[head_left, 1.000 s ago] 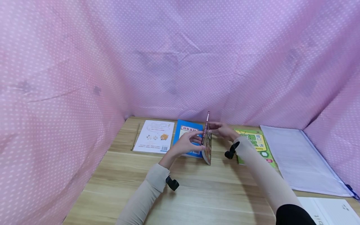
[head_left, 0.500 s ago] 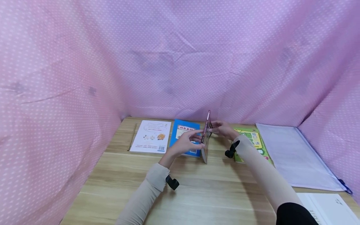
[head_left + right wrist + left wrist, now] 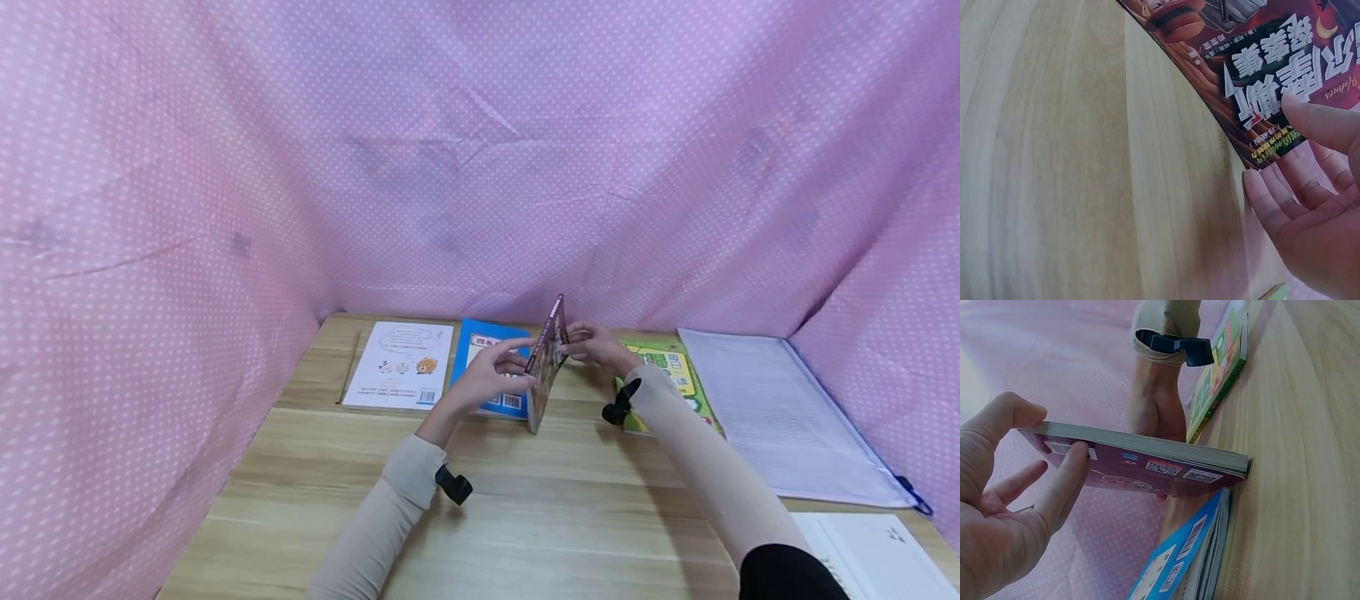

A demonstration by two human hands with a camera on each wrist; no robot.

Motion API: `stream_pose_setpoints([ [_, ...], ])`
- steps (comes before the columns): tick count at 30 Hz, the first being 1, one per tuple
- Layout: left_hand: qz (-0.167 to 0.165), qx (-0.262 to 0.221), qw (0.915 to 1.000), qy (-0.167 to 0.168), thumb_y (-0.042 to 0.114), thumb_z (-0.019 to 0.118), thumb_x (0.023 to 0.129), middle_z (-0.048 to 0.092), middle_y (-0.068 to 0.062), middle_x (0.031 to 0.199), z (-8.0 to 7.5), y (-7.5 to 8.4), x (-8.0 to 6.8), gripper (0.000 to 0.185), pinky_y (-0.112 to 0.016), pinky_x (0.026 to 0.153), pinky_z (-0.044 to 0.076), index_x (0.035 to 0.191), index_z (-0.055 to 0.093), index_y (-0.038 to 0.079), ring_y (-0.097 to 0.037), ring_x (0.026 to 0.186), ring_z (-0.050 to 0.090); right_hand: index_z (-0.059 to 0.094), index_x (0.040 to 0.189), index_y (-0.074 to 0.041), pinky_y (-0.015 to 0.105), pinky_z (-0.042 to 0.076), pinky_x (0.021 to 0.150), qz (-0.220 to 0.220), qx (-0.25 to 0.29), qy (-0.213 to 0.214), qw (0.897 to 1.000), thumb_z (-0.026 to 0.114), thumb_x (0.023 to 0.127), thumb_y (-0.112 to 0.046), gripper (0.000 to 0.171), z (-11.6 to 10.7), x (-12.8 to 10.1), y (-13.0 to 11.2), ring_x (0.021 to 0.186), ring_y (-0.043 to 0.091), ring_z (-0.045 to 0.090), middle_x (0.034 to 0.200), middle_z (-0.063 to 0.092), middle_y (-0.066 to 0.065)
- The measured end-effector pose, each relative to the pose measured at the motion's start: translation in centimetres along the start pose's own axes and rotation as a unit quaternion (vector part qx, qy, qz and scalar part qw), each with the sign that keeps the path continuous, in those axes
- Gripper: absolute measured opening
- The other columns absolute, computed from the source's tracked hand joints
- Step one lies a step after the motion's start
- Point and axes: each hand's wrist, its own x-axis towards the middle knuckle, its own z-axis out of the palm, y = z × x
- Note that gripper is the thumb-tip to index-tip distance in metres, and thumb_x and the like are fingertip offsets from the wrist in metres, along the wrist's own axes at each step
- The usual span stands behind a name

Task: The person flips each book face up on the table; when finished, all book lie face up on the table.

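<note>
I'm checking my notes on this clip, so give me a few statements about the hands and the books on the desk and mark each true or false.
1. The dark red book stands on its edge on the desk. True.
2. Only the left hand touches it. False: the right hand touches it too.
3. A blue book lies flat beside it. True.
4. The white book lies on top of the green book. False: they lie far apart.

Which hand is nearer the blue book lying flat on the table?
Left. The left hand hovers directly over the blue book, holding the dark red book upright on its edge. The right hand is beyond that red book, on the side of the green book.
</note>
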Motion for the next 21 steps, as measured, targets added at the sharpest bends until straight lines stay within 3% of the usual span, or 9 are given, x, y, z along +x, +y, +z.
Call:
stream_pose_setpoints([
  [6, 0.004, -0.015, 0.9998, 0.016, 0.012, 0.074, 0.093, 0.058, -0.017, 0.133, -0.3, -0.4, -0.3, 0.064, -0.034, 0.092, 0.058, 0.151, 0.049, 0.019, -0.025, 0.117, 0.062, 0.048, 0.14, 0.005, 0.037, 0.055, 0.101, -0.024, -0.028, -0.014, 0.999, 0.07, 0.089, 0.006, 0.056, 0.4, 0.3, 0.1, 0.115, 0.024, 0.062, 0.143, 0.053, 0.029],
  [11, -0.001, -0.035, 0.9989, 0.032, 0.009, 0.073, 0.093, 0.059, -0.018, 0.134, -0.5, -0.7, -0.5, 0.063, -0.035, 0.091, 0.06, 0.15, 0.05, 0.02, -0.025, 0.116, 0.063, 0.048, 0.143, 0.004, 0.042, 0.051, 0.107, -0.046, -0.046, -0.03, 0.997, 0.072, 0.087, 0.008, 0.061, 0.6, 0.5, 0.5, 0.129, 0.039, 0.056, 0.143, 0.054, 0.03],
  [21, -0.017, -0.078, 0.9952, 0.056, -0.001, 0.067, 0.093, 0.059, -0.023, 0.129, -1.2, -1.7, -0.7, 0.062, -0.037, 0.086, 0.062, 0.151, 0.048, 0.012, -0.019, 0.104, 0.065, 0.048, 0.146, 0.001, 0.051, 0.041, 0.115, -0.06, -0.075, -0.036, 0.995, 0.073, 0.085, 0.007, 0.066, 1.1, 0.7, 0.9, 0.133, 0.041, 0.052, 0.144, 0.054, 0.028],
])
